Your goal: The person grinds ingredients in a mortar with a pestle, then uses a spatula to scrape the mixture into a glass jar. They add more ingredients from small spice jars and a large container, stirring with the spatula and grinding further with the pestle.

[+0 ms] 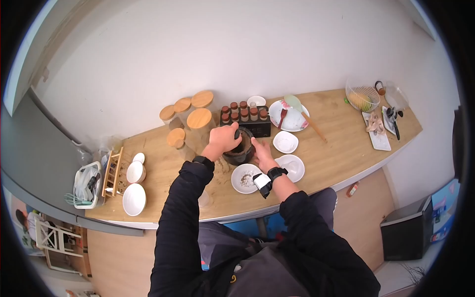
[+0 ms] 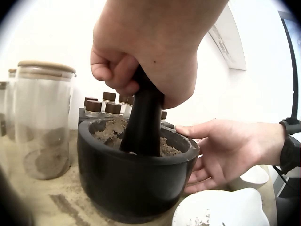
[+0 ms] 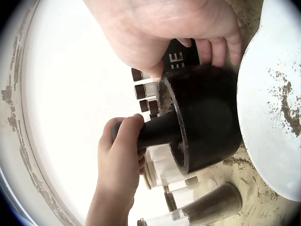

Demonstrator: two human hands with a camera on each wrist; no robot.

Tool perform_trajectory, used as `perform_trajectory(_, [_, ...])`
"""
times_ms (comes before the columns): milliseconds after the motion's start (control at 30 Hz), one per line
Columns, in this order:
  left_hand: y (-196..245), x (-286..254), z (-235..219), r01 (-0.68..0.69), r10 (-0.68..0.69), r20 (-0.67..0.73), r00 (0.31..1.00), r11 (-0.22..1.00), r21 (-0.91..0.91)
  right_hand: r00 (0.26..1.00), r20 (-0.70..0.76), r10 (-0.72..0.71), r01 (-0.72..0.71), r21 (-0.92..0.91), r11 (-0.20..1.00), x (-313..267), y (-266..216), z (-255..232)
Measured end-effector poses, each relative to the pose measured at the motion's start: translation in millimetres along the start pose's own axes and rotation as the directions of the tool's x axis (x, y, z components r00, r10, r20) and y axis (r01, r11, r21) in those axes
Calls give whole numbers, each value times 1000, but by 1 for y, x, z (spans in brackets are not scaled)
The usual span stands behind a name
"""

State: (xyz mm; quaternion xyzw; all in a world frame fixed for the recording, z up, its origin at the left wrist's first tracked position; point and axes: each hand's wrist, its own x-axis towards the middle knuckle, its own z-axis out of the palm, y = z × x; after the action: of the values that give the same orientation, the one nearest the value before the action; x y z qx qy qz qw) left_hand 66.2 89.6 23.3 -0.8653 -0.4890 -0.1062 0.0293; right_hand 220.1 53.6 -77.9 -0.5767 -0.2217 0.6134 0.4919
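Observation:
A black pestle (image 2: 143, 125) stands slightly tilted in a black mortar (image 2: 131, 181), its lower end among brown-grey powder (image 2: 109, 133). My left hand (image 1: 225, 138) grips the pestle from above, fingers curled round its upper part. On the mortar's other side, my right hand (image 1: 262, 153) has its thumb at the rim and its extended fingers along the outer wall, seen also in the right wrist view (image 3: 183, 28). A white bowl (image 1: 237, 185) with white and brown powder sits close in front of the mortar.
Behind the mortar is a black rack (image 1: 262, 129) of brown-capped bottles. Wooden-lidded glass jars (image 1: 200, 119) stand to the left. At right are white bowls (image 1: 285, 142), a floral plate (image 1: 297, 123) and a wire basket (image 1: 362, 96). Spilled powder (image 2: 66, 207) marks the tabletop.

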Motion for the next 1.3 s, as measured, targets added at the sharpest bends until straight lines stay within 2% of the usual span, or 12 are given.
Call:
perform_trajectory(67, [-2, 3, 3, -57, 58, -26, 998, 997, 47, 1000, 1, 4, -4, -5, 1000, 1, 1, 0])
perform_trajectory(267, [6, 4, 17, 58, -53, -227, 973, 998, 17, 1000, 1, 1, -1, 3, 1000, 6, 4, -1])
perform_trajectory(367, [4, -1, 17, 30, -27, -212, 977, 999, 11, 1000, -3, 5, -5, -6, 1000, 4, 3, -1])
perform_trajectory(567, [2, -13, 4, -89, 90, -90, 992, 996, 20, 1000, 0, 3, -3, 10, 1000, 3, 3, -1])
perform_trajectory(667, [5, -13, 1, -85, 90, -69, 994, 994, 63, 1000, -13, 12, -13, -5, 1000, 1, 1, 0])
perform_trajectory(767, [4, -9, 5, -51, 64, -148, 987, 994, 93, 1000, -12, 15, -15, -9, 1000, -3, -2, 1])
perform_trajectory(967, [4, -1, 20, 65, -72, -239, 968, 997, -36, 1000, -13, -6, 6, -16, 1000, 2, 1, 1])
perform_trajectory(1067, [5, -1, 20, 157, -189, -172, 967, 970, -184, 1000, -10, -1, 1, 2, 1000, 2, 2, 0])
perform_trajectory(1167, [0, -3, 16, 212, -231, -88, 969, 961, -179, 1000, -13, 3, -3, 1, 1000, 0, 1, 1])
perform_trajectory(1300, [-8, -12, 7, 85, -94, -56, 994, 987, -136, 1000, -23, 7, -7, 10, 1000, -2, -1, 1])
